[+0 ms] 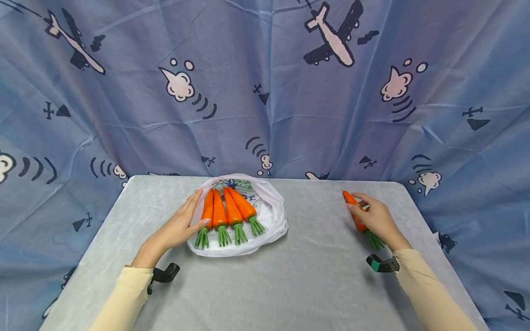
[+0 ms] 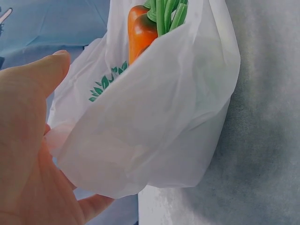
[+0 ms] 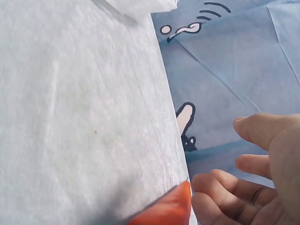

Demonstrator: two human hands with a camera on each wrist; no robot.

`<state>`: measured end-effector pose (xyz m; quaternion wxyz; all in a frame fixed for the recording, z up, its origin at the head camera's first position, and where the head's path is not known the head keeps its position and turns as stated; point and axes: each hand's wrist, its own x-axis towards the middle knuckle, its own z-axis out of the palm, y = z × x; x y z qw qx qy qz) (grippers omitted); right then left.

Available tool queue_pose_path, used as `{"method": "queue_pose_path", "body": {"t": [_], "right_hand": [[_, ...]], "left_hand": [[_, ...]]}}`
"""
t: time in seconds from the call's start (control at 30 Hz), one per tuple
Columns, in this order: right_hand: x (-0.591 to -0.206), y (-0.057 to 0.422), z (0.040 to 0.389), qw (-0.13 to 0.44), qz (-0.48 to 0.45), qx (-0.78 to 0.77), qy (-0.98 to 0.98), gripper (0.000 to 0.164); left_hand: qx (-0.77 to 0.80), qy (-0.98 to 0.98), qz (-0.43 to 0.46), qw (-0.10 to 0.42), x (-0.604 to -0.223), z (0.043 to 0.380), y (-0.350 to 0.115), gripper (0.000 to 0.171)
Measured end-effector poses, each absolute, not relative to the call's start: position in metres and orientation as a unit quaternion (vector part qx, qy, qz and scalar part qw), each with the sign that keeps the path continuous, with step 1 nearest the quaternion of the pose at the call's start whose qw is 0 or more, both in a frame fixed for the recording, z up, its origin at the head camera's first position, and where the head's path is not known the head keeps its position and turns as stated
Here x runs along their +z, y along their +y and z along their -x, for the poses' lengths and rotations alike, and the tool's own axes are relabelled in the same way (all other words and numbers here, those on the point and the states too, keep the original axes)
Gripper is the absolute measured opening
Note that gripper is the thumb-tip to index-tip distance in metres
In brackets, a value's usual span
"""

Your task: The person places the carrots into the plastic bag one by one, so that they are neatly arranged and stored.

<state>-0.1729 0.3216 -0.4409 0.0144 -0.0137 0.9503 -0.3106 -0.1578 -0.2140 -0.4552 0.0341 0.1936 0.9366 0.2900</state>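
Note:
Several orange carrots (image 1: 219, 209) with green stem tops lie side by side in a white plastic bag (image 1: 271, 225) with green print. At the bag's left side, my left hand (image 1: 180, 225) touches it with fairly straight fingers, the thumb over the leftmost carrot. In the left wrist view, fingers pass behind the bag (image 2: 136, 136) and the thumb stands off its edge. A single carrot (image 1: 349, 199) lies on the right, partly hidden under my right hand (image 1: 378, 220). The right wrist view shows thumb and fingers spread apart, beside the carrot's orange end (image 3: 166, 211).
Everything lies on a grey-white covered table (image 1: 314, 276). Behind it hangs a blue curtain (image 1: 232, 92) printed with planes and clouds. Each wrist carries a dark strapped camera, one (image 1: 165, 273) on the left and one (image 1: 383, 264) on the right.

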Motion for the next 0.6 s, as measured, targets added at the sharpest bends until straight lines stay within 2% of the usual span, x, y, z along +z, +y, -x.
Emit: {"method": "queue_pose_path", "body": {"t": [0.33,0.6], "right_hand": [[-0.443,0.339,0.172,0.021,-0.003,-0.321,0.947,0.062],[-0.452,0.351,0.174,-0.006,-0.016,-0.288,0.957,0.061]], "left_hand": [[0.29,0.936,-0.195,0.031,-0.454,0.157,-0.214,0.09],[0.292,0.935,-0.198,0.026,-0.453,0.156,-0.215,0.09]]}}
